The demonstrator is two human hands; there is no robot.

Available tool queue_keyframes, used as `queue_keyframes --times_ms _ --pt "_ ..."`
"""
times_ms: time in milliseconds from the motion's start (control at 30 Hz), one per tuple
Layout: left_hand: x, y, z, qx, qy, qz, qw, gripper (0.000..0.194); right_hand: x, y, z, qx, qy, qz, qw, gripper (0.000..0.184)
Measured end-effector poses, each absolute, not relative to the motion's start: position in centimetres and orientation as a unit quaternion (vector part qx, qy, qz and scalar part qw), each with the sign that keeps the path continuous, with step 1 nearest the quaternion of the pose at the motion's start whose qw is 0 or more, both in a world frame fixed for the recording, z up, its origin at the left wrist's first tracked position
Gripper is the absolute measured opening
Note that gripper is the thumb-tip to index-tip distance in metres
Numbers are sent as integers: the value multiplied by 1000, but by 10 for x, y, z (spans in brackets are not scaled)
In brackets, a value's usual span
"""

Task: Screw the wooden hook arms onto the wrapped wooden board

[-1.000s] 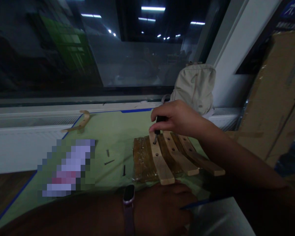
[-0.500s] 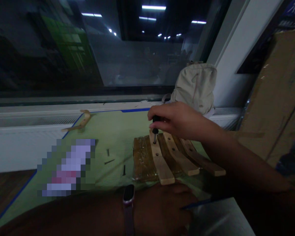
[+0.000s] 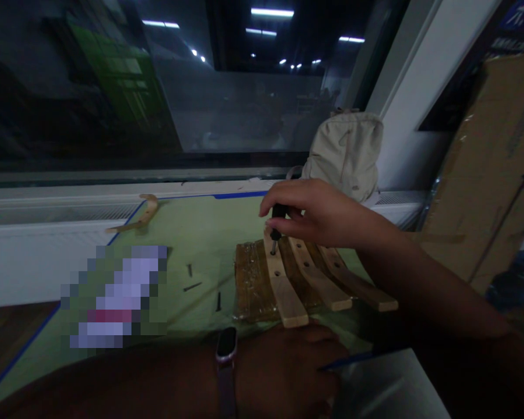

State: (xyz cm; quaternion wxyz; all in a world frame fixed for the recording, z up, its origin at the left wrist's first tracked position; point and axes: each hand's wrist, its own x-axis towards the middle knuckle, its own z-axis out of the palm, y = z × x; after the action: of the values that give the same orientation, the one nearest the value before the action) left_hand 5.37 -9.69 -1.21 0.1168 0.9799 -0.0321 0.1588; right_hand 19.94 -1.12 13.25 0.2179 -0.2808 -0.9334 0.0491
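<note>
The right hand (image 3: 314,209) had shifted its fingers slightly over the last second, yet was clamped around the black screwdriver (image 3: 280,212), its tip kept at the far hole of the leftmost wooden strip (image 3: 287,297) — which suggested turning, with work at that hole apparently unfinished. The strip lay across a brown board (image 3: 250,279) on a green table (image 3: 192,224), beside two similar strips (image 3: 332,288). The left hand (image 3: 292,364) rested in shadow by the strip's near end — whether it gripped anything could not be told. Three loose screws (image 3: 219,301) lay left of the board.
</note>
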Motion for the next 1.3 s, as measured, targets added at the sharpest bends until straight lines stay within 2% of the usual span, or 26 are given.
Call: queue_keyframes --times_ms 33,167,333,433,500,600,667,767,900,1000,1200,1300 --pt "54 -97 -12 980 -32 157 117 21 197 -10 131 -319 -922 26 217 8" --pt "54 -97 -11 979 -39 161 119 21 196 -12 130 -420 -888 -31 181 27" --pt "54 -97 -10 979 -33 159 124 21 206 -18 138 -233 -954 79 170 17" --pt "53 -97 -9 979 -32 154 129 22 204 -16 136 -201 -959 109 166 12" --pt "54 -97 -8 980 -32 147 131 22 198 -13 132 -256 -947 68 180 5" --pt "54 -97 -8 981 -35 145 126 22 192 -10 127 -406 -895 -26 182 27" --pt "54 -97 -9 980 -38 153 121 22 194 -11 129 -439 -883 -28 166 33" --pt "54 -97 -11 979 -37 164 115 20 205 -19 138 -338 -928 63 143 20" --pt "54 -97 -10 979 -39 166 113 19 209 -25 144 -243 -950 133 143 15" --pt "53 -98 -7 978 -32 171 115 19 200 -24 139 -255 -944 115 172 5" --pt "54 -98 -5 980 -35 160 116 19 188 -23 131 -397 -906 -10 147 29" --pt "54 -98 -7 980 -30 161 115 20 191 -22 130 -387 -905 27 174 13"
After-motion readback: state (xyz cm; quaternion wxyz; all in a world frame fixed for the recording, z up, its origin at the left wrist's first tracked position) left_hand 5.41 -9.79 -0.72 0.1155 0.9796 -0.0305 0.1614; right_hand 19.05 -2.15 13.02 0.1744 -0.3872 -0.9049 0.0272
